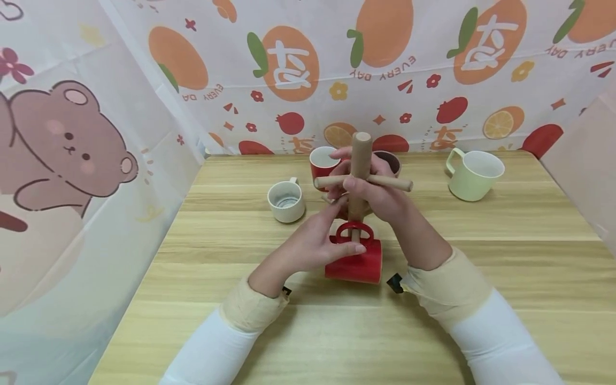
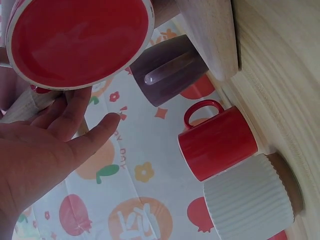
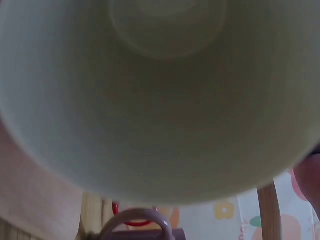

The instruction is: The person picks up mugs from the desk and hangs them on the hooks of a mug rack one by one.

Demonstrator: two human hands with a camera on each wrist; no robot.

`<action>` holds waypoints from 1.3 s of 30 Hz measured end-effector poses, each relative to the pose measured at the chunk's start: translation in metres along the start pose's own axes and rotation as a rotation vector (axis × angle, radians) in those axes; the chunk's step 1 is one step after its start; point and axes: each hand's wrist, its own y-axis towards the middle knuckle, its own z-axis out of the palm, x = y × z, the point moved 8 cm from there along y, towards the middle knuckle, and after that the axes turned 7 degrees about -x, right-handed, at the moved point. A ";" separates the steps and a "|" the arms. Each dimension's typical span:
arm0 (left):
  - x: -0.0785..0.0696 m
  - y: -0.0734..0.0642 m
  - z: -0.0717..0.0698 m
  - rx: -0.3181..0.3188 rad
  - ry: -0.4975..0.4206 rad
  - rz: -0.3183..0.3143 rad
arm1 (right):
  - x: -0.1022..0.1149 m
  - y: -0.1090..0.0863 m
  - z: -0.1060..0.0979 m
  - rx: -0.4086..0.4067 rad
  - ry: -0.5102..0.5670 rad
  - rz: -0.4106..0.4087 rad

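A wooden mug tree (image 1: pixel 361 155) stands in front of me, tilted slightly in the head view, pegs out to both sides. My right hand (image 1: pixel 380 195) grips its post, thumb across the front below the crossing pegs. On a lower near peg hangs a red mug (image 1: pixel 356 264) on its side, the peg through its handle. My left hand (image 1: pixel 313 240) holds this mug at the handle, thumb over the peg and fingers partly hidden behind. The left wrist view shows the mug's red bottom (image 2: pixel 80 42). A pale mug's inside (image 3: pixel 165 125) fills the right wrist view.
On the table (image 1: pixel 231 256) a ribbed white mug (image 1: pixel 286 203) stands left of the tree. Behind it are a second red mug (image 1: pixel 321 166) and a purple-brown mug (image 1: pixel 392 163). A light green mug (image 1: pixel 470 179) stands far right. Printed cloth (image 1: pixel 332 69) hangs at the back.
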 end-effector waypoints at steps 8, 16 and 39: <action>0.004 0.000 0.001 0.019 0.012 -0.038 | -0.002 0.003 -0.002 -0.159 -0.074 -0.013; 0.004 -0.001 0.000 0.020 0.023 -0.059 | 0.001 0.003 -0.001 -0.222 -0.137 -0.065; -0.001 -0.002 -0.004 0.036 -0.039 0.020 | 0.008 -0.007 -0.002 -0.334 -0.280 -0.054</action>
